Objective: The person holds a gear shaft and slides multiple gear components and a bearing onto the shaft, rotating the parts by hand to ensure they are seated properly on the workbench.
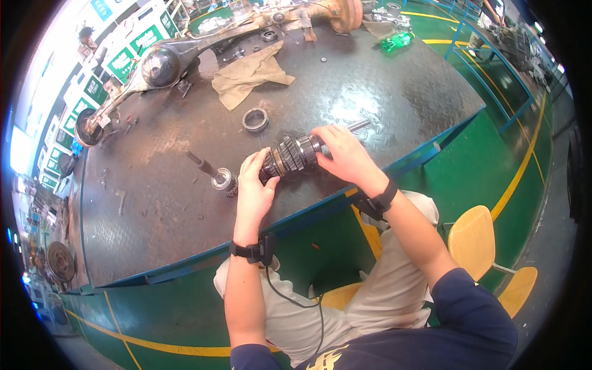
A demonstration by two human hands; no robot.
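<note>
A dark metal gear shaft (293, 153), stacked with toothed gears and rings, lies across both my hands just above or on the steel table (185, 191). My left hand (253, 180) closes round its left end, thumb and fingers on the gears. Toward its right end my right hand (343, 152) grips it, and a thin bare rod end (359, 125) sticks out beyond the fingers. Left of my left hand stands a shorter shaft with a bearing and gear (224, 180). A toothed ring (255, 120) rests farther back on the table.
A rusty vehicle axle (185, 49) spans the table's far side. Near it lie a brown cloth (250, 77) and a green plastic bottle (398, 41). A small hammer-shaped tool (121, 200) is at the left. A yellow chair (472, 243) stands right of my legs.
</note>
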